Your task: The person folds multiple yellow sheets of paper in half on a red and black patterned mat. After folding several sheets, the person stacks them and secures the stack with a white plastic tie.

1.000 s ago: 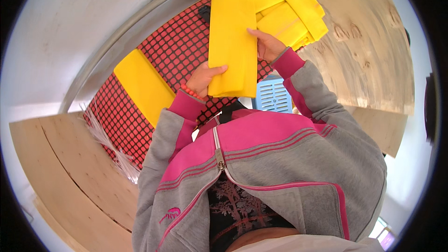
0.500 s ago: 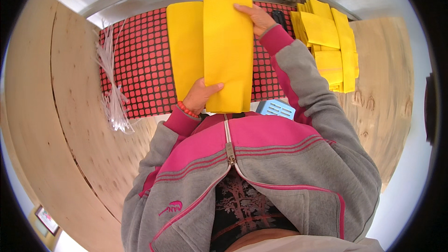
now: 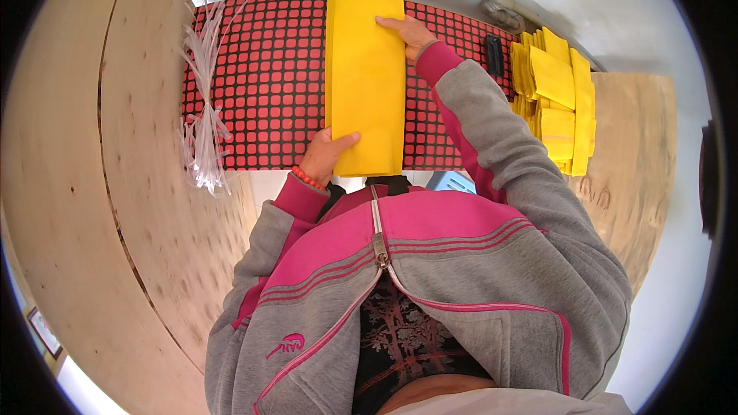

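A long flat stack of folded yellow fabric (image 3: 367,81) is upright in the middle of the view, over a red-and-black checked cover. At its lower left corner, my left hand (image 3: 326,155) grips it, thumb across the front and the fingers hidden behind. Near its upper right edge my right hand (image 3: 410,32) also closes on it, the thumb laid on the front and the other fingers behind. Thin layers show along the stack's left side.
A tied bundle of clear plastic strips (image 3: 206,107) lies at the cover's left (image 3: 261,69). To the right are a black object (image 3: 494,55) and a heap of folded yellow fabric (image 3: 555,84) with a band across it. A blue slotted plastic item (image 3: 452,182) shows below the cover's edge.
The second yellow piece, which stuck out on the left, is now lined up behind the held one. The view has shifted slightly, and both hands keep their grip.
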`<state>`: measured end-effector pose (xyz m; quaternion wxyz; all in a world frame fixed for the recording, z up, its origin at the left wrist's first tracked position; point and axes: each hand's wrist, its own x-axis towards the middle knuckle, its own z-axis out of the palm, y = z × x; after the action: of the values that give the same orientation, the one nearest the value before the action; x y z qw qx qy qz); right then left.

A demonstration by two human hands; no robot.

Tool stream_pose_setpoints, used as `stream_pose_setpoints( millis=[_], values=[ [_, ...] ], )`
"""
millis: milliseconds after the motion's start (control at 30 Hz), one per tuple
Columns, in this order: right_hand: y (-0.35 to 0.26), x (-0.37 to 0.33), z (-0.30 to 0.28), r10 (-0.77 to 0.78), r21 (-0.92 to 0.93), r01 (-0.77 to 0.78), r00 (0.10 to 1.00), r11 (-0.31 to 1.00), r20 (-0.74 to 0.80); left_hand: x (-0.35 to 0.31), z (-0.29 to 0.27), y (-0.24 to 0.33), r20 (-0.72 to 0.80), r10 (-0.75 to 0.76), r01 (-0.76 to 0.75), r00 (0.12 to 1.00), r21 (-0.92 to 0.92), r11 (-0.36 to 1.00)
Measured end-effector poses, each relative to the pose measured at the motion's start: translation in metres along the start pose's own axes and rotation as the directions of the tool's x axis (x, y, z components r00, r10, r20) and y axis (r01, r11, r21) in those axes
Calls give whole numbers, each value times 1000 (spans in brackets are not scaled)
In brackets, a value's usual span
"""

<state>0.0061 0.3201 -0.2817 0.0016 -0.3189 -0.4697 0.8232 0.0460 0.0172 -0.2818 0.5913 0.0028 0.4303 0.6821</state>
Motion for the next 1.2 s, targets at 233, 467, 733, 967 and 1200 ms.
stream_pose_setpoints(
  millis=[233,467,733,967,1200],
  values=[
    [4,8,0,11,-21,-11,1000,1000,-13,1,-11,-7,5,10,-10,1000,-13,1000],
    [12,19,-5,12,-96,-16,999,995,-38,-5,-14,-10,-70,-25,25,997,0,1000],
    [22,33,-19,5,-124,-8,999,992,-32,-37,-14,-28,-36,-236,232,971,-99,968],
    [26,38,-20,88,-102,-90,996,991,-28,-43,-20,-42,16,-260,256,965,-246,935],
    [27,44,-27,98,-52,-97,995,994,19,-37,-27,-52,82,-303,312,949,-377,872]
  ],
)
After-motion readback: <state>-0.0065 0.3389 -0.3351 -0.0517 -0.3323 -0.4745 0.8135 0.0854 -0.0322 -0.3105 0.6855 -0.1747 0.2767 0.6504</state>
